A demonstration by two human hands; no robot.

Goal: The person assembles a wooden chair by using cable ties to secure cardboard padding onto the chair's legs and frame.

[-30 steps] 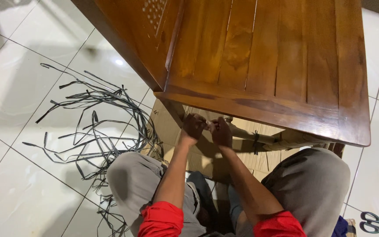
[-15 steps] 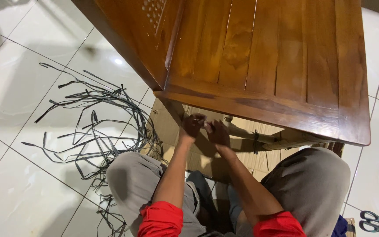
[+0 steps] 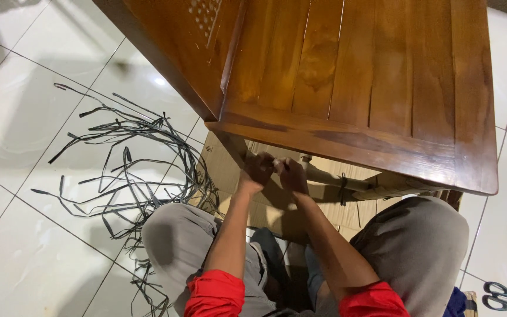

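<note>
Hands (image 3: 274, 171) meet, arms outstretched, fingers curled gripping wrapping under the wooden table (image 3: 359, 88).

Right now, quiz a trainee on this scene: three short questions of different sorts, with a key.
1. True or false: the left hand and right hand are close together under the edge of the wooden table.
2. What lies in a loose pile on the tiled floor to the person's left? A) black straps B) white ropes C) green hoses
3. Fill in: the table's lower parts are wrapped in brown ____.

Key
1. True.
2. A, the black straps.
3. Cardboard: the cardboard wrapping is bound with a dark tie, and scissors lie on the floor at lower right.
</note>
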